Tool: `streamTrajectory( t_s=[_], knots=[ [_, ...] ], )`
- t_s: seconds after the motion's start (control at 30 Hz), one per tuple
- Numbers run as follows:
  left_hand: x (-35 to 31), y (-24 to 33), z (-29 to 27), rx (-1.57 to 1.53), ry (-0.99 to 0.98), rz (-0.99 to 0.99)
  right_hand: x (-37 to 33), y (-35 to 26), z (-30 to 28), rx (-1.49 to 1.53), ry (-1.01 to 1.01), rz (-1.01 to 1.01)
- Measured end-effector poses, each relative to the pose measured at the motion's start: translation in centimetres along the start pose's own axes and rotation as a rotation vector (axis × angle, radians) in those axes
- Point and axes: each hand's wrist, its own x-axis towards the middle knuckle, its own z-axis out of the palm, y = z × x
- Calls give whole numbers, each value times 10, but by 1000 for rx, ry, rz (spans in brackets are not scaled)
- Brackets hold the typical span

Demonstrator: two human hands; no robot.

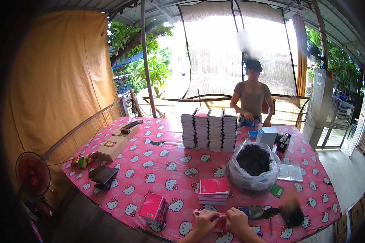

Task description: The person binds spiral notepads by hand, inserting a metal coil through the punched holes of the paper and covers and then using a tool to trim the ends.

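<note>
Near the table's front edge, my left hand (205, 222) and my right hand (236, 220) grip a pink-red notebook (220, 223) between them. The fingers of both hands are bent, with the fingertips close together on its cover. Much of this notebook is hidden under my hands. Just beyond them lies a stack of pink spiral notebooks (213, 187). Another stack of pink spiral notebooks (151, 205) is to the left. A dark-bristled brush-like thing (292, 211), blurred, is right of my right hand.
Tall notebook stacks (209, 129) stand mid-table. A plastic bag of black material (253, 166) is right of centre, near a tape dispenser (283, 142). Boxes (112, 148) and a dark pouch (104, 176) lie left. A co-worker (252, 95) handles blue items across the table. A fan (33, 174) stands left.
</note>
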Motion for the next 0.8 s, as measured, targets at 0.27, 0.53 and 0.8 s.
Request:
streamTrajectory(
  t_s=[0.27,0.53,0.8],
  knots=[
    [-5,-5,-3,-55,-34,34,-4,125,-27,-111,-139,242],
    [8,-2,-11,-43,-87,15,-20,155,-27,-204,-473,56],
    [13,-8,-8,-7,-146,39,-10,146,-25,91,164,38]
  ],
)
